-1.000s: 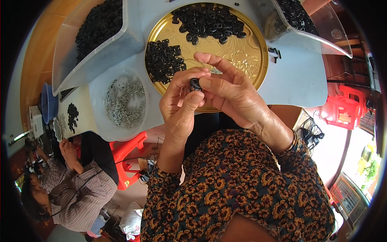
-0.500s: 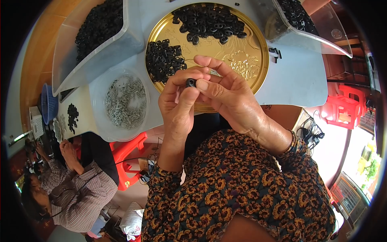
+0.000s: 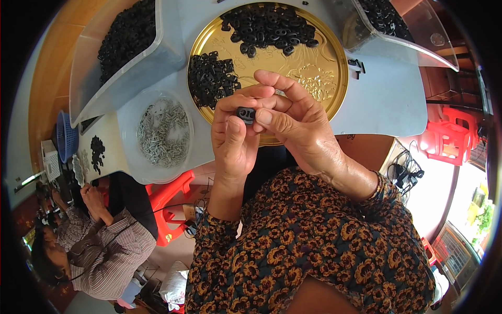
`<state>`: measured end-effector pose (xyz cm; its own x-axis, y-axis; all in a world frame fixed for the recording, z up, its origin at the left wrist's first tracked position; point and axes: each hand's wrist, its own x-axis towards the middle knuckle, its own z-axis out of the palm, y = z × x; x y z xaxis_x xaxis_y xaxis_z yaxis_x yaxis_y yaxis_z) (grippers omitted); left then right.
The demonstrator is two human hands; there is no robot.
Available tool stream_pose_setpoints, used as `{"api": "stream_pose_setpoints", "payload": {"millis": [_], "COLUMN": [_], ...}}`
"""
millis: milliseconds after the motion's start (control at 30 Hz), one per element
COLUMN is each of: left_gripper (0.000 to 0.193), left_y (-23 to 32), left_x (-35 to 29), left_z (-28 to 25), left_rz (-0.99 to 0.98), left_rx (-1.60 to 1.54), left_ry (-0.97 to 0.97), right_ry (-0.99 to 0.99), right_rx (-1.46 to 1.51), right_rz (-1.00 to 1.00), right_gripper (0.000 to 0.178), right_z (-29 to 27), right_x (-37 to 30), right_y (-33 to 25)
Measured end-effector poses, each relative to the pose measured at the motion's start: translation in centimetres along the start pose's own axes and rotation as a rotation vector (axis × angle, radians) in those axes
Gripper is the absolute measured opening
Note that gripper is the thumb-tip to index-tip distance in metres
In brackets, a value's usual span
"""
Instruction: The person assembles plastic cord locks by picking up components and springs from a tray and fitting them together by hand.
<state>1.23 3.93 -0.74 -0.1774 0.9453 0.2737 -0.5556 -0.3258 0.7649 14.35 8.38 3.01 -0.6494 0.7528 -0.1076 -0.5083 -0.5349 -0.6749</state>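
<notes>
My left hand (image 3: 234, 141) and my right hand (image 3: 295, 123) meet in front of my chest, both pinching one small black plastic part (image 3: 246, 113) between thumbs and fingertips. Just beyond them lies a round gold tray (image 3: 319, 68) with two heaps of the same black parts, one at its left (image 3: 212, 78) and one at its far side (image 3: 269, 26). A clear round tub of small silver metal pieces (image 3: 163, 133) stands left of my left hand.
Two clear bins of black parts (image 3: 125, 36) (image 3: 387, 18) flank the tray on the white table (image 3: 387, 99). A person in a striped shirt (image 3: 99, 246) sits at lower left beside red stools (image 3: 167, 196). Another red stool (image 3: 449, 136) stands at right.
Both hands have stayed together over the tray's near edge; the fingers have shifted slightly, turning the black part so its face shows.
</notes>
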Motion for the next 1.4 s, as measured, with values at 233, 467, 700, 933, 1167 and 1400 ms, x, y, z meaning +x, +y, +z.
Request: {"api": "stream_pose_setpoints", "payload": {"millis": [233, 467, 700, 933, 1167, 1400], "left_gripper": [0.042, 0.040, 0.025, 0.019, 0.020, 0.018], "left_y": [-0.2, 1.0, 1.9, 1.8, 1.7, 1.8], "left_x": [0.4, -0.1, -1.9, -2.2, -2.3, -2.3], "left_z": [1.2, 0.0, -1.4, -1.0, -1.3, -1.1], "left_rz": [0.101, 0.087, 0.097, 0.016, -0.010, -0.013], "left_rx": [0.066, 0.142, 0.270, 0.339, 0.321, 0.314], "left_ry": [0.024, -0.056, -0.012, 0.004, 0.010, 0.015], "right_ry": [-0.005, 0.270, 0.265, -0.092, -0.030, -0.027], "right_rx": [-0.340, -1.110, -1.295, -1.733, -1.947, -2.036], "right_rz": [-0.065, -0.909, -1.197, -0.692, -0.622, -0.597], "right_gripper": [0.041, 0.024, 0.022, 0.012, 0.015, 0.013], "right_z": [-0.3, -1.8, -2.5, -5.9, -6.2, -5.8], "right_x": [0.4, 1.9, 3.2, 6.6, 8.9, 8.8], "right_y": [-2.4, -17.2, -16.7, -7.1, -4.3, -4.2]}}
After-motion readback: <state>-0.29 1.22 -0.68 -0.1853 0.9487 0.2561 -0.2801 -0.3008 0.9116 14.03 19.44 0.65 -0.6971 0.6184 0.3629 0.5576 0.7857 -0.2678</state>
